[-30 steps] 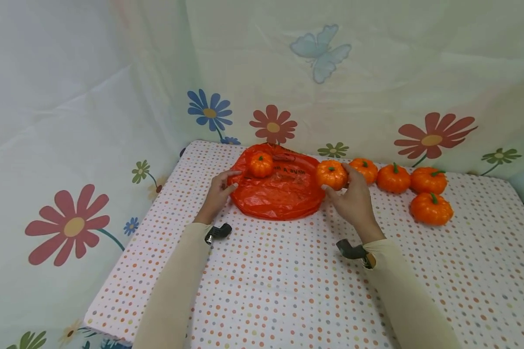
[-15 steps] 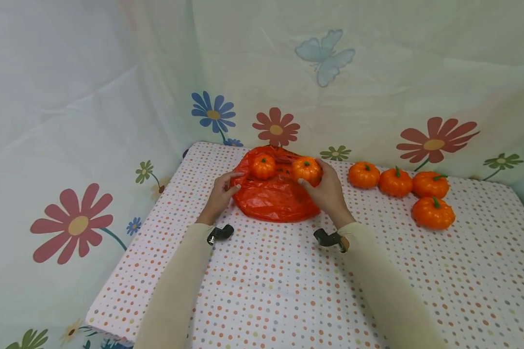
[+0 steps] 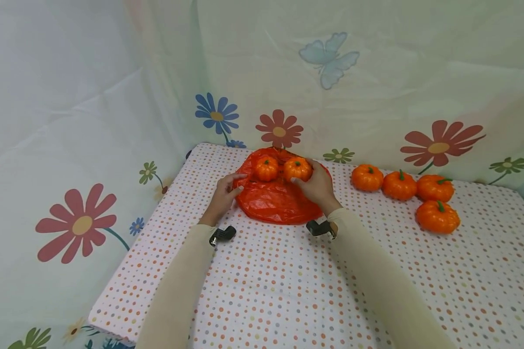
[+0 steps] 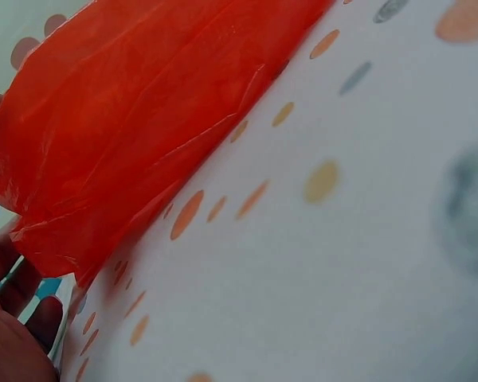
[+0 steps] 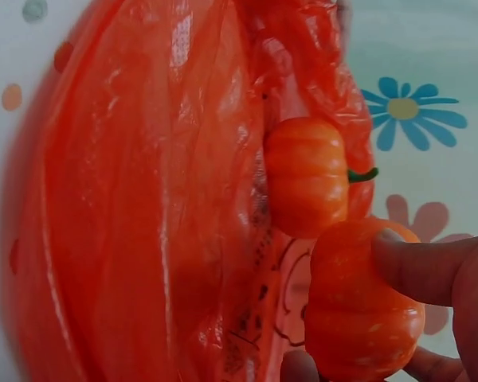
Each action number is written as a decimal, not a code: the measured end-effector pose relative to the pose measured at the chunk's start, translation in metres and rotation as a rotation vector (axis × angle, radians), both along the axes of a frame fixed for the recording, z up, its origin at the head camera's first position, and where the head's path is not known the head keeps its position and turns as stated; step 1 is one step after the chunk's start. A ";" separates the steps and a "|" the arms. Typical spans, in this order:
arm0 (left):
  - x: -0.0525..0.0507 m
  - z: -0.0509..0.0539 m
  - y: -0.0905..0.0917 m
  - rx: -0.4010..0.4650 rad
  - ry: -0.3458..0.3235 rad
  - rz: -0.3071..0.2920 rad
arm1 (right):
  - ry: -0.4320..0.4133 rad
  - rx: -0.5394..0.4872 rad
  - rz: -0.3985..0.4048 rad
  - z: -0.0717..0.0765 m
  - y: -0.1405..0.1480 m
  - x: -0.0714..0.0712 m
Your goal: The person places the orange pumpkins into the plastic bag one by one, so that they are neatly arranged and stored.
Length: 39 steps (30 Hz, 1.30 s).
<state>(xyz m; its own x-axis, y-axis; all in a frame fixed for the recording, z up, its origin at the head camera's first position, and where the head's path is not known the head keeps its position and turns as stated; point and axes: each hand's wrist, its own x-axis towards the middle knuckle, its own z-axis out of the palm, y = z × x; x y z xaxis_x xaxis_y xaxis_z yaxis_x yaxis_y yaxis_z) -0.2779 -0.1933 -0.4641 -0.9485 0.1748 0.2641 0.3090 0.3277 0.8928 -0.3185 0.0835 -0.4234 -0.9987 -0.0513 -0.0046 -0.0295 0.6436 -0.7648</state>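
Observation:
A red plastic bag (image 3: 272, 203) lies on the table with its mouth spread, and one small orange pumpkin (image 3: 266, 168) sits in it. My left hand (image 3: 220, 198) holds the bag's left edge between thumb and fingers; in the left wrist view several fingers (image 4: 16, 294) lie against the red plastic (image 4: 135, 119). My right hand (image 3: 319, 185) grips a second pumpkin (image 3: 297, 169) over the bag, just right of the first. The right wrist view shows the held pumpkin (image 5: 362, 302) touching or nearly touching the other pumpkin (image 5: 307, 177).
Toward the table's back right stand more orange pumpkins: one (image 3: 367, 178) nearest the bag, two beside it (image 3: 399, 185) (image 3: 434, 188), and another (image 3: 438, 217) in front. Flower-printed cloth (image 3: 262, 58) hangs behind the dotted table (image 3: 262, 291).
My right hand has carried its pumpkin leftward from the bag's right edge, beside the pumpkin in the bag. My left hand has stayed at the bag's left edge.

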 end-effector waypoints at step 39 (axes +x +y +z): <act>-0.023 -0.033 -0.005 0.019 0.015 0.017 | -0.034 0.155 0.001 -0.020 -0.015 -0.028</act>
<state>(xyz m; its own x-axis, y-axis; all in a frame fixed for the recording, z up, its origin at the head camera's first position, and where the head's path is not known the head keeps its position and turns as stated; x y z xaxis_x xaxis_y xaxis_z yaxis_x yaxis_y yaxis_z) -0.3004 -0.1985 -0.4970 -0.9473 0.1535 0.2810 0.3166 0.3166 0.8942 -0.3461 0.0683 -0.4434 -0.9977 -0.0486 -0.0466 -0.0060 0.7543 -0.6565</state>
